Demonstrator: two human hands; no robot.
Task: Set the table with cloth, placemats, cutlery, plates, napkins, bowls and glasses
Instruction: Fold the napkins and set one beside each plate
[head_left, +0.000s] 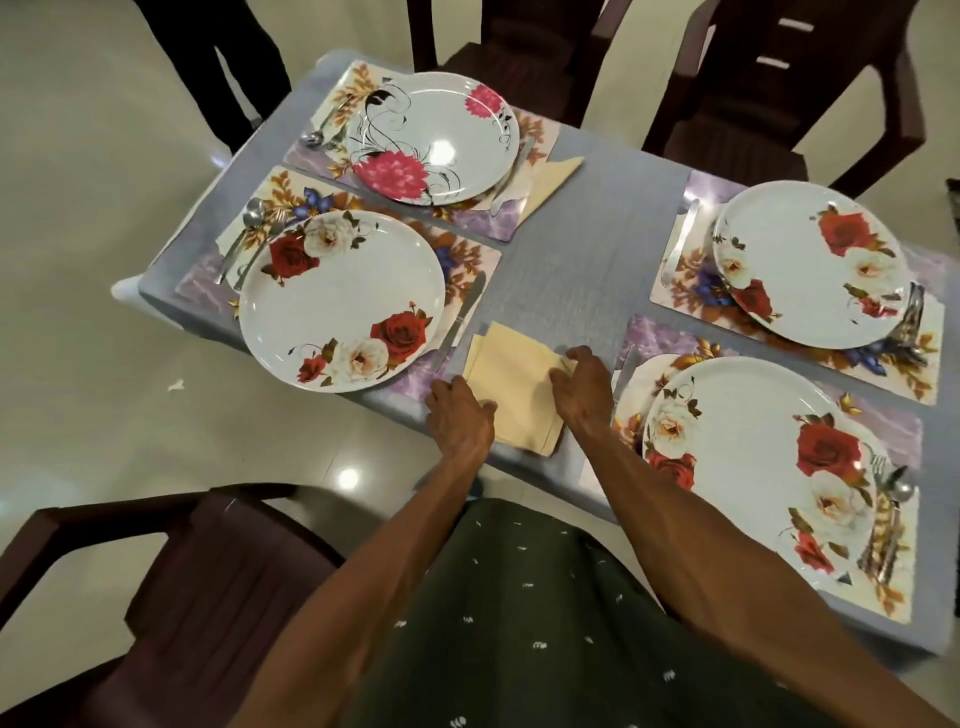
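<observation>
A grey cloth (587, 249) covers the table. Several floral placemats lie on it, each under a white flowered plate, such as the near-left plate (343, 299) and the near-right plate (753, 467), with cutlery beside them. A folded cream napkin stack (511, 384) lies at the near edge between the two near settings. My left hand (460, 415) presses its near-left corner. My right hand (584, 387) pinches its right edge. Another cream napkin (550, 179) lies folded beside the far-left plate (431, 137).
Dark brown chairs stand at the far side (779, 93) and at the near left (171, 582). A person's dark trouser legs (218, 67) are at the far left. The floor is pale glossy tile.
</observation>
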